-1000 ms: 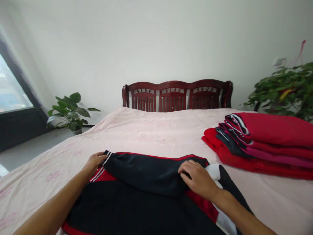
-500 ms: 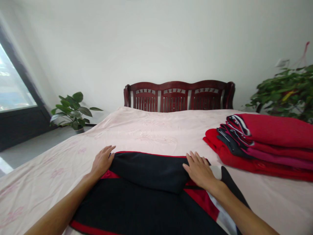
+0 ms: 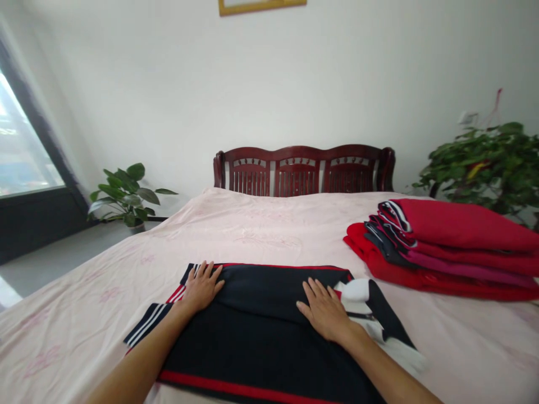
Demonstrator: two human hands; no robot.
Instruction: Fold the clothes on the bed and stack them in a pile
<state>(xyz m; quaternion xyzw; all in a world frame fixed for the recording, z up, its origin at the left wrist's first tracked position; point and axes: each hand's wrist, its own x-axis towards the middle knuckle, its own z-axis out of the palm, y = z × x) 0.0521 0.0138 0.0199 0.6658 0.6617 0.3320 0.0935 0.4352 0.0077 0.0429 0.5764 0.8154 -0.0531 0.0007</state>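
A dark navy jacket (image 3: pixel 252 348) with red trim lies flat on the bed in front of me, with one panel folded over along its far side. White-striped ribbed edges (image 3: pixel 148 324) show at its left, and a white section (image 3: pixel 357 290) lies at its right end. My left hand (image 3: pixel 203 287) rests flat on the far left part of the jacket, fingers spread. On the right part of the folded panel, my right hand (image 3: pixel 322 308) is pressed down with its fingers stretched out. Neither hand grips the cloth.
A stack of folded red and dark clothes (image 3: pixel 455 249) sits at the right on the pale pink bedsheet (image 3: pixel 269 224). Behind it stands a leafy plant (image 3: pixel 484 163). A dark wooden headboard (image 3: pixel 297 171) is at the far end; another potted plant (image 3: pixel 128 193) is at left.
The folded panel now lies flatter and the striped edges have come into view at left. My left hand has moved right onto the cloth; my right hand has shifted slightly nearer.
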